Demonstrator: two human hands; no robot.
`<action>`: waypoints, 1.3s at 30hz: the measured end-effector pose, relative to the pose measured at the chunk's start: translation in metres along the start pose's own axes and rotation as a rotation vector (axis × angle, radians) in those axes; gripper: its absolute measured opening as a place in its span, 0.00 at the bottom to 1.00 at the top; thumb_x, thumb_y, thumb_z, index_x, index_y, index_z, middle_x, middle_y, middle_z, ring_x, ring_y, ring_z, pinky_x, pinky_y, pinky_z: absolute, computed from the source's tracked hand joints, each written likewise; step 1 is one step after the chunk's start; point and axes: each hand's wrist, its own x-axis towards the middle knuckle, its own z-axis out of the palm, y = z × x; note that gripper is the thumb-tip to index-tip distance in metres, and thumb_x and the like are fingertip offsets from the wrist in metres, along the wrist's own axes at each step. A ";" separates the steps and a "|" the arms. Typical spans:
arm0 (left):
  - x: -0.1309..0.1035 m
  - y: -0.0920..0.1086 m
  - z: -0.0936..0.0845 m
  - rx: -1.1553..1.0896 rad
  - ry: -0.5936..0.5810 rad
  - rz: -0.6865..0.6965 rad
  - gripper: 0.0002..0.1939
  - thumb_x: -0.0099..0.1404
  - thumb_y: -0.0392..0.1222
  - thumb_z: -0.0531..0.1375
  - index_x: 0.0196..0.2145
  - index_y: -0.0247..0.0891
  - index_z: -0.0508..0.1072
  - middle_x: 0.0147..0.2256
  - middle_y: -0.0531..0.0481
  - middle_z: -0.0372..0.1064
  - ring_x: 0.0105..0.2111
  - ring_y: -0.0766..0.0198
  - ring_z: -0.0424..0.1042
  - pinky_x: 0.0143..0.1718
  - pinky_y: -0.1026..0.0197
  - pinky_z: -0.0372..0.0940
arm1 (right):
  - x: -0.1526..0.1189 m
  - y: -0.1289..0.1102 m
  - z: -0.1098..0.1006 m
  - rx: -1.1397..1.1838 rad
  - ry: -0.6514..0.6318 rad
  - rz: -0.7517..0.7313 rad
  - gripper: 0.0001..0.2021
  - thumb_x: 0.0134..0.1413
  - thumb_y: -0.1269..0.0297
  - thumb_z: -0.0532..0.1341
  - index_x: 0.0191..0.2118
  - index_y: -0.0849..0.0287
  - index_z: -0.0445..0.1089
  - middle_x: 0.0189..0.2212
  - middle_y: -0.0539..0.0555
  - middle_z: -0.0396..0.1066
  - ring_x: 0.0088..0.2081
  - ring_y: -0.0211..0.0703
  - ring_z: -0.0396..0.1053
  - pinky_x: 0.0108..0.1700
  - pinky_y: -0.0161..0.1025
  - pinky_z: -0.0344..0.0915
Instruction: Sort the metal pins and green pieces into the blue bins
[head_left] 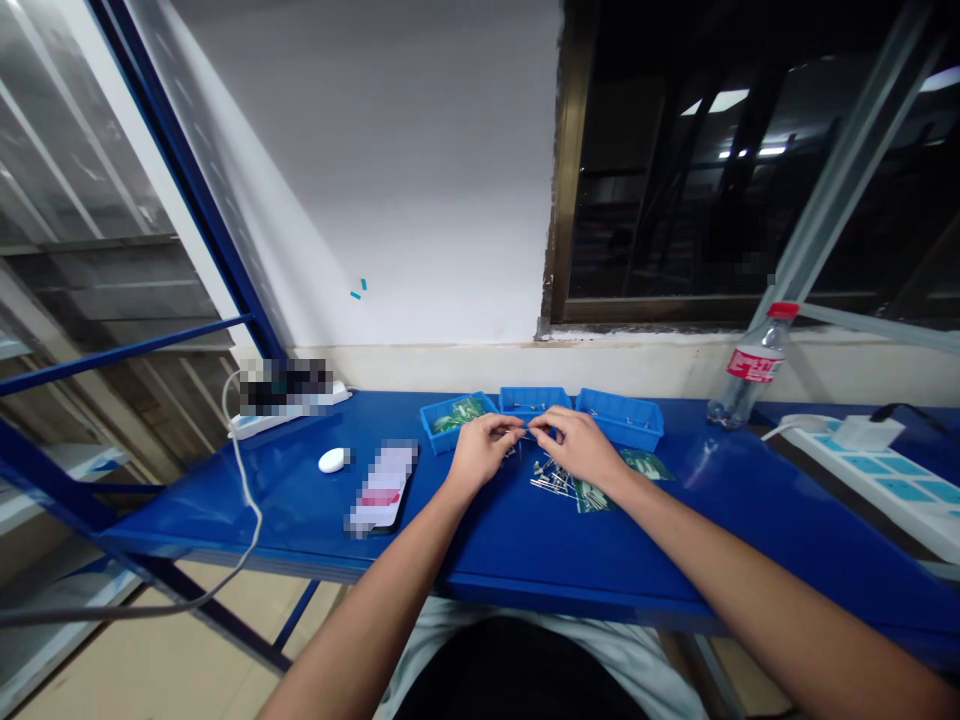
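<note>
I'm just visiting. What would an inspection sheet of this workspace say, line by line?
Surface: blue tabletop, shiny.
Work things: three blue bins at the back; loose metal pieces and green-marked bags in front.
Clutter: phone, white rounded object, red-capped bottle.
Hands: left hand and right hand close together; anything between their fingertips is too small to identify.
Cables: pale cable curving down at the table's left.
Surroundings: white wall, dark window, power strip far right.

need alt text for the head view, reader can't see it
A person's left hand and right hand are close together by small silvery parts on a blue table, near three blue bins. A phone lies left, a red-capped bottle right.
</note>
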 end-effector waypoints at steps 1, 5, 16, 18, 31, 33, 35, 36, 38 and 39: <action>0.000 -0.001 0.001 -0.056 -0.002 -0.025 0.11 0.63 0.44 0.67 0.42 0.37 0.80 0.39 0.44 0.80 0.40 0.57 0.79 0.46 0.56 0.73 | 0.000 0.001 0.001 -0.008 -0.016 -0.006 0.09 0.64 0.66 0.59 0.41 0.56 0.78 0.37 0.55 0.77 0.38 0.46 0.72 0.45 0.43 0.67; 0.001 -0.005 0.004 -0.220 -0.022 -0.058 0.14 0.62 0.42 0.68 0.45 0.35 0.77 0.40 0.43 0.79 0.41 0.59 0.80 0.49 0.55 0.73 | -0.001 0.002 0.003 -0.001 -0.109 -0.037 0.09 0.64 0.67 0.60 0.38 0.56 0.79 0.36 0.55 0.78 0.41 0.47 0.73 0.46 0.42 0.67; 0.003 0.002 0.001 -0.209 -0.017 0.015 0.14 0.62 0.48 0.69 0.40 0.36 0.82 0.46 0.40 0.78 0.47 0.55 0.77 0.53 0.54 0.71 | 0.001 0.006 0.009 0.273 -0.017 0.163 0.10 0.61 0.59 0.62 0.38 0.56 0.80 0.37 0.53 0.79 0.36 0.45 0.73 0.39 0.40 0.66; 0.004 0.002 0.000 -0.203 -0.038 0.063 0.12 0.62 0.49 0.69 0.37 0.38 0.83 0.46 0.41 0.78 0.49 0.55 0.76 0.56 0.53 0.69 | 0.001 0.008 0.010 0.325 -0.009 0.160 0.10 0.59 0.59 0.63 0.38 0.56 0.80 0.37 0.54 0.80 0.38 0.46 0.74 0.41 0.41 0.67; 0.004 0.002 -0.001 -0.166 0.034 0.069 0.12 0.58 0.49 0.71 0.31 0.36 0.80 0.45 0.40 0.75 0.49 0.55 0.75 0.48 0.56 0.71 | 0.001 0.002 0.007 0.221 -0.007 0.163 0.10 0.57 0.60 0.64 0.40 0.54 0.81 0.32 0.51 0.77 0.26 0.38 0.63 0.30 0.38 0.61; 0.005 0.001 -0.001 -0.190 0.029 0.074 0.12 0.61 0.49 0.69 0.34 0.37 0.81 0.45 0.41 0.76 0.49 0.56 0.75 0.51 0.54 0.70 | 0.001 0.000 0.006 0.240 -0.034 0.138 0.10 0.58 0.57 0.64 0.41 0.54 0.81 0.33 0.52 0.77 0.27 0.39 0.64 0.31 0.38 0.62; 0.006 0.000 -0.001 -0.221 0.019 0.077 0.12 0.64 0.49 0.67 0.37 0.38 0.82 0.45 0.42 0.77 0.49 0.56 0.75 0.56 0.53 0.68 | 0.002 -0.001 0.006 0.293 -0.063 0.119 0.12 0.60 0.55 0.64 0.42 0.54 0.81 0.36 0.53 0.78 0.30 0.41 0.68 0.34 0.39 0.65; 0.006 0.000 -0.002 -0.233 0.010 0.075 0.12 0.64 0.49 0.67 0.38 0.38 0.83 0.46 0.42 0.78 0.50 0.57 0.75 0.58 0.52 0.67 | 0.002 -0.002 0.005 0.331 -0.067 0.111 0.12 0.60 0.54 0.64 0.42 0.54 0.80 0.38 0.53 0.78 0.33 0.42 0.70 0.36 0.39 0.67; 0.007 0.000 -0.002 -0.241 -0.013 0.068 0.12 0.65 0.49 0.66 0.40 0.39 0.83 0.47 0.43 0.78 0.51 0.56 0.75 0.60 0.51 0.66 | 0.003 -0.002 0.005 0.411 -0.063 0.104 0.13 0.61 0.54 0.63 0.43 0.55 0.80 0.40 0.55 0.79 0.39 0.46 0.73 0.42 0.42 0.69; 0.007 0.001 -0.002 -0.241 -0.025 0.066 0.12 0.65 0.49 0.66 0.41 0.40 0.84 0.47 0.43 0.78 0.51 0.56 0.75 0.60 0.50 0.65 | 0.003 -0.001 0.005 0.441 -0.059 0.103 0.13 0.62 0.54 0.62 0.42 0.55 0.80 0.41 0.55 0.79 0.42 0.47 0.74 0.44 0.43 0.69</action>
